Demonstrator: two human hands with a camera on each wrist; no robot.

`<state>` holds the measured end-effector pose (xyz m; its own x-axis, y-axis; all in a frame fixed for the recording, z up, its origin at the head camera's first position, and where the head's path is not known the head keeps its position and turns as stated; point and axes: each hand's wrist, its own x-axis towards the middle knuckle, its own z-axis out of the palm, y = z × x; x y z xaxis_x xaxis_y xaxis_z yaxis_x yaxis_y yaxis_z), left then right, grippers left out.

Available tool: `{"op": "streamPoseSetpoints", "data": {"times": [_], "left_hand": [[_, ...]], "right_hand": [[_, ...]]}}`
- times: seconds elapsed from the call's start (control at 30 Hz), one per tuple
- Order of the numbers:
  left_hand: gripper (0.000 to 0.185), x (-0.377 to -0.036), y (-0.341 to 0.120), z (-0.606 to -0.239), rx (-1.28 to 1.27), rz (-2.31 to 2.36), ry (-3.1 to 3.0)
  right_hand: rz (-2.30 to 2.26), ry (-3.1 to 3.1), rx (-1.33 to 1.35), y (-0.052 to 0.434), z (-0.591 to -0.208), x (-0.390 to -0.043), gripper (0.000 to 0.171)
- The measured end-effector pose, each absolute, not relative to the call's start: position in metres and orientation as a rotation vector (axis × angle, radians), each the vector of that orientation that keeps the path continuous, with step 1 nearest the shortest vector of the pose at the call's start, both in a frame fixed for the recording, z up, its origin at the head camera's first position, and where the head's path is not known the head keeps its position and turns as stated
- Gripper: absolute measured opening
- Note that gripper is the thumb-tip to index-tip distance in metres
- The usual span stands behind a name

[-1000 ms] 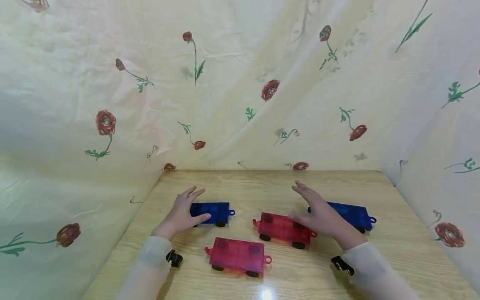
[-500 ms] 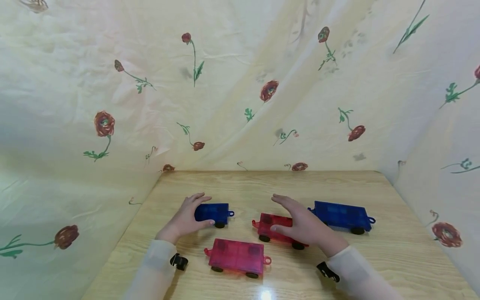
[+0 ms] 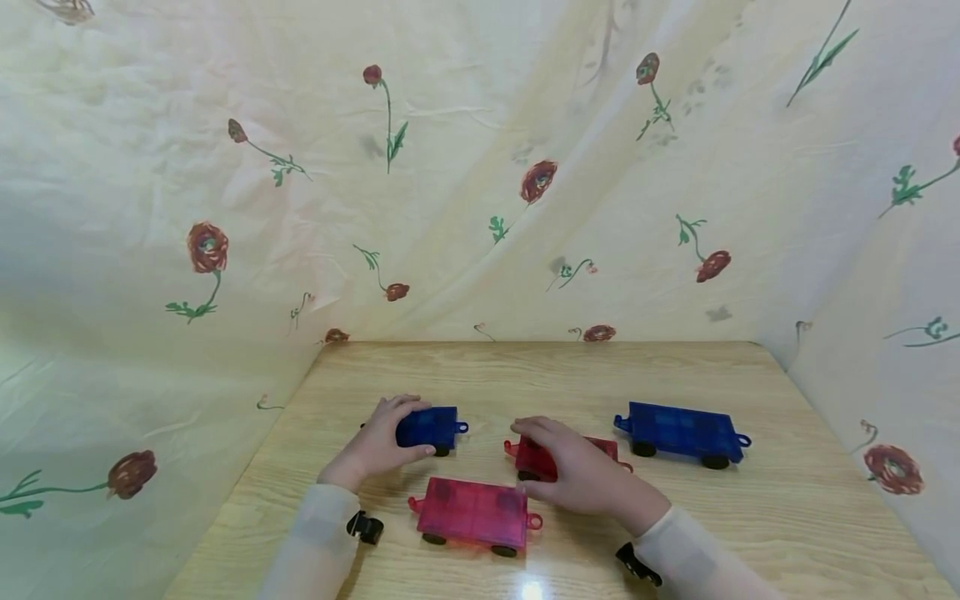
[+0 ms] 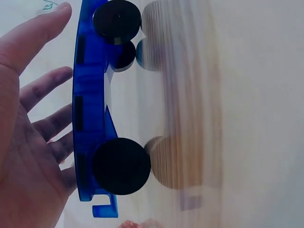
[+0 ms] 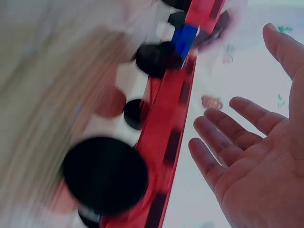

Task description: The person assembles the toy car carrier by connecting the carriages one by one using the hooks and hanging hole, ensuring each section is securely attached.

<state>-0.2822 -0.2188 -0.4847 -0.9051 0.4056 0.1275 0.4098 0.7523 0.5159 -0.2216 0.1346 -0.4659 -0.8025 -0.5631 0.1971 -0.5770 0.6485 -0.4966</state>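
Observation:
At the left, my left hand point(image 3: 375, 446) hovers over a translucent blue toy train car point(image 3: 431, 425), covering its left part. In the left wrist view, thumb and spread fingers are beside the top of the blue car point(image 4: 90, 118), not closed round it; black wheels and a hook show. My right hand point(image 3: 577, 475) reaches over a red toy train car point(image 3: 534, 454) in the middle, hiding part of its top. The right wrist view has the hand's fingers point(image 5: 209, 130) spread and apart from the red car point(image 5: 166, 123).
A pinkish-red car point(image 3: 472, 510) stands in front, close to the right thumb. Another blue car point(image 3: 678, 429) stands at the right. Each has a hook and a ring at its ends. Flowered cloth point(image 3: 465, 208) rises behind and beside the wooden table point(image 3: 540, 375).
My right hand has moved left and down from between the red car and the right blue car to over the red car. The left hand has shifted slightly right and lower. The cars stay put.

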Motion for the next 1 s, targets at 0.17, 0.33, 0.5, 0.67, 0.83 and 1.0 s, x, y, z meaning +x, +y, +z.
{"op": "streamPoseSetpoints", "data": {"times": [0.17, 0.33, 0.5, 0.67, 0.83, 1.0], "left_hand": [[0.074, -0.281, -0.218, -0.485, -0.689, -0.923, -2.952], [0.075, -0.279, -0.219, -0.482, -0.668, -0.966, -2.988], [0.072, -0.279, -0.22, -0.481, -0.658, -0.958, -3.001], [0.064, -0.28, -0.22, -0.483, -0.66, -0.927, -2.984], [0.055, -0.281, -0.219, -0.485, -0.671, -0.912, -2.957], [0.053, -0.281, -0.218, -0.486, -0.651, -0.907, -2.958]], "right_hand": [[0.886, -2.844, 1.089, 0.118, -0.465, -0.213, 0.07], [0.881, -2.83, 1.192, 0.106, -0.467, -0.205, 0.062], [0.885, -2.814, 1.269, 0.1, -0.47, -0.2, 0.056], [0.885, -2.772, 1.338, 0.096, -0.476, -0.198, 0.054], [0.833, -2.766, 1.389, 0.095, -0.479, -0.197, 0.052], [0.814, -2.778, 1.417, 0.095, -0.481, -0.197, 0.051]]}}
